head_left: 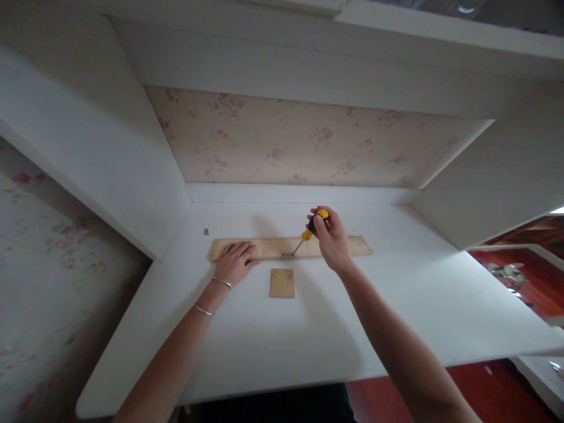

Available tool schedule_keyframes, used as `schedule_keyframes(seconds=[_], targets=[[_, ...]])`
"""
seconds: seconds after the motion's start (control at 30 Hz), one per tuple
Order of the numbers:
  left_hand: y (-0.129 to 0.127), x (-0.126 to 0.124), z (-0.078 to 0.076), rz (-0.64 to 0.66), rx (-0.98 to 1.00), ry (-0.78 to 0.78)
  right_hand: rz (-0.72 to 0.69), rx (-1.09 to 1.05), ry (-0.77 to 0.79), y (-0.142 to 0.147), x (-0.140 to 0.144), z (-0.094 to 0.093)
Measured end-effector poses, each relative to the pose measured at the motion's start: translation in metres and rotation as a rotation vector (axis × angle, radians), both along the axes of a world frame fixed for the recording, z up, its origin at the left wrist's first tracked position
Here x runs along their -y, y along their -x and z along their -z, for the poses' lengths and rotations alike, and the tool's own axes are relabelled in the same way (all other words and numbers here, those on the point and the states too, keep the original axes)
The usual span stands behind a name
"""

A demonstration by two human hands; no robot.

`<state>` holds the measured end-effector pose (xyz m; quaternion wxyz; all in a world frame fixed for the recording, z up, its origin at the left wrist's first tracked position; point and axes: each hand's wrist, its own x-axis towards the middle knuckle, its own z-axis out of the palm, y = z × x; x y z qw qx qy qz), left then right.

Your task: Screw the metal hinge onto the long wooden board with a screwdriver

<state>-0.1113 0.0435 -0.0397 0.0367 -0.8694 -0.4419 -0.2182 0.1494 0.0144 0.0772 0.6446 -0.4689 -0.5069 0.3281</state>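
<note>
A long pale wooden strip (343, 245) lies across the white desk top (396, 305). My left hand (235, 262) presses flat on the strip's left part, fingers spread. My right hand (331, 238) grips a screwdriver (312, 228) with a yellow and black handle. Its shaft slants down to a small metal hinge (288, 256) at the strip's front edge. A small square wooden piece (282, 282) lies flat just in front of the hinge, apart from the strip.
A tiny dark object (205, 231) sits on the desk behind the strip's left end. White side panels (101, 147) and a floral back panel (299, 141) enclose the desk. A red-brown floor (524, 282) shows at the right.
</note>
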Motion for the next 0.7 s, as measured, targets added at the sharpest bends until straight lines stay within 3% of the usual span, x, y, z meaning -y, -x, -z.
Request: schedule_keyframes(seconds=[0.7], targets=[[-0.0030, 0.0023, 0.0019, 0.015, -0.027, -0.049, 0.029, -0.044, 0.025, -0.0035, -0.0067, -0.0068]])
